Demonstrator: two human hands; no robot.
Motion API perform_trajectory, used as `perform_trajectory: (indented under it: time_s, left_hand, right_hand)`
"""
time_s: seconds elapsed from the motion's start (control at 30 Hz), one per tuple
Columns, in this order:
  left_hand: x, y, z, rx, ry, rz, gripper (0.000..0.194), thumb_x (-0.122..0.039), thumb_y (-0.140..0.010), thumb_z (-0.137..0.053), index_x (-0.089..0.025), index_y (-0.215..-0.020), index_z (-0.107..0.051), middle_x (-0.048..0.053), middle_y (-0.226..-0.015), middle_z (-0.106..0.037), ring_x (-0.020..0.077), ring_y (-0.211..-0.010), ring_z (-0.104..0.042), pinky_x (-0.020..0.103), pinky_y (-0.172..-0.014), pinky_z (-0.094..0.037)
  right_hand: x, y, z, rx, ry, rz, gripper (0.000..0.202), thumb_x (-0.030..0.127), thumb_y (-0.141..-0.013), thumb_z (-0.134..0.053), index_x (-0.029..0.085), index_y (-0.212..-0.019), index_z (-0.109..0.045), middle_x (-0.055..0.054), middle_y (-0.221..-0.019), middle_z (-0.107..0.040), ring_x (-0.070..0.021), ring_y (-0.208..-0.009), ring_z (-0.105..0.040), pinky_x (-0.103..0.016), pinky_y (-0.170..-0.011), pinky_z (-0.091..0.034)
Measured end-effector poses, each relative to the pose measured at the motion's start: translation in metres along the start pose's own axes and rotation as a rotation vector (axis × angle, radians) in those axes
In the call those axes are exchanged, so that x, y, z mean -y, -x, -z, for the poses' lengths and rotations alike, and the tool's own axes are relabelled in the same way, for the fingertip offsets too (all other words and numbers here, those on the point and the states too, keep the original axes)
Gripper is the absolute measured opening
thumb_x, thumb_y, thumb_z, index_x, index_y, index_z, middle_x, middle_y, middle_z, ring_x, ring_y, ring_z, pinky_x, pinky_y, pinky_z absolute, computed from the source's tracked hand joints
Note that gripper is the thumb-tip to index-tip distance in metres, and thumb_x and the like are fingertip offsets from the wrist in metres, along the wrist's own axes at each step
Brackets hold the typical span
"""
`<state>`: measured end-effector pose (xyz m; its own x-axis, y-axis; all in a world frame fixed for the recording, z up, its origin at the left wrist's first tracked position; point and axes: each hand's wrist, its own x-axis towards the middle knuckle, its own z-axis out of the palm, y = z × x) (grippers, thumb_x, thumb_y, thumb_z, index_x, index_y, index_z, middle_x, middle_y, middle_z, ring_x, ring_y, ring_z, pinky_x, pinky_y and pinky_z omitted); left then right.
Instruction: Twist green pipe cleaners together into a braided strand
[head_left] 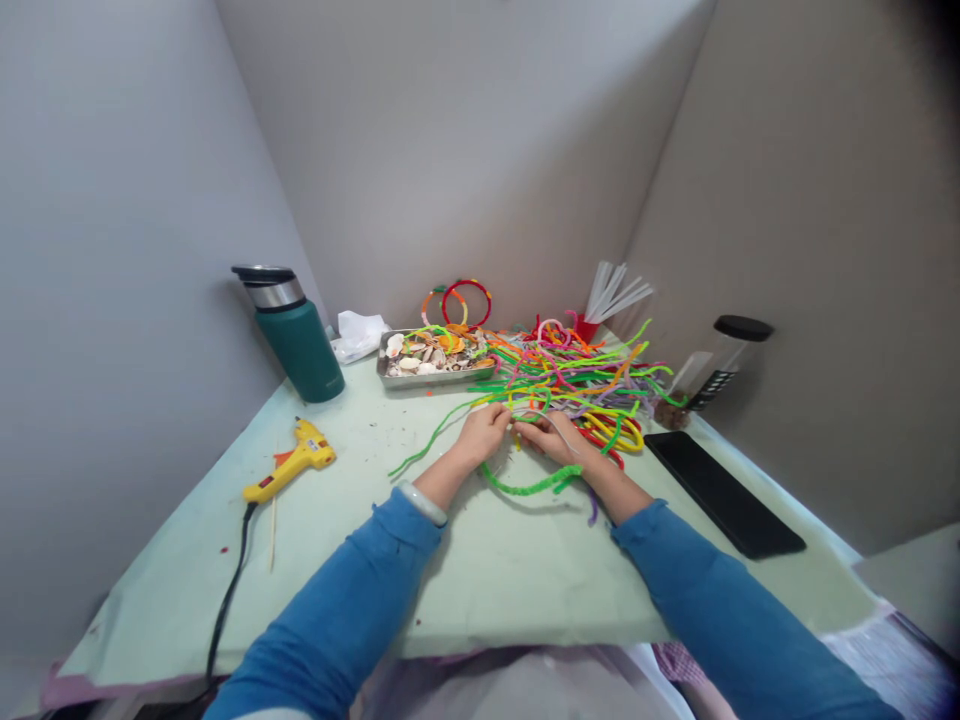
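Far left on the pale green tablecloth (480, 590) lies a yellow hot glue gun (289, 465), its black cord (229, 597) trailing toward the table's near edge, with a thin wooden stick (272, 532) just beside it. Behind stands a teal bottle (300, 350) with a dark lid, then crumpled white tissue (360, 335). Next is a metal tray (439, 378) of seashells (427, 355), with 2 colorful rings (466, 303) upright behind it.

At center, my left hand (484, 433), a pale bangle (424, 503) on its wrist, is nearly closed, thumb and fingers pinching a green pipe cleaner (529, 489). It curves beneath both hands, above the cloth. My right hand (551, 438) meets the left, fingers curled in and pinching the same piece; I cannot tell exactly where each fingertip presses.

Behind and right of my hands spreads a multicolored pile of pipe cleaners (570, 370). At its back, a red cup (586, 328) holds translucent glue sticks (615, 293). Farther right are a flat black slab (724, 492) and a tilted-looking clear bottle (724, 365) with a black lid.
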<state>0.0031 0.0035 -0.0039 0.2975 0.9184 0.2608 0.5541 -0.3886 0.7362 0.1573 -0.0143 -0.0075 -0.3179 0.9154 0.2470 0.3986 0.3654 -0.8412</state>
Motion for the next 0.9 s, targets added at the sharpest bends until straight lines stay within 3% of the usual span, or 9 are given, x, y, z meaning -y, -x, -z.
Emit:
perform_trajectory:
  time_s: [0.9]
  left_hand:
    - [0.0015,-0.0001,-0.0009,0.002,-0.029,-0.016,0.023,-0.025,-0.081,-0.039,-0.015,-0.067,-0.054,0.0,-0.065,-0.055,0.0102,-0.06,-0.042,0.022,-0.055,-0.028]
  right_hand:
    - [-0.0015,-0.0014,-0.0016,-0.011,0.009,-0.009,0.03,0.043,-0.075,-0.05,0.017,-0.061,-0.049,0.003,-0.049,-0.044,-0.01,-0.047,-0.039,-0.024,-0.046,-0.034]
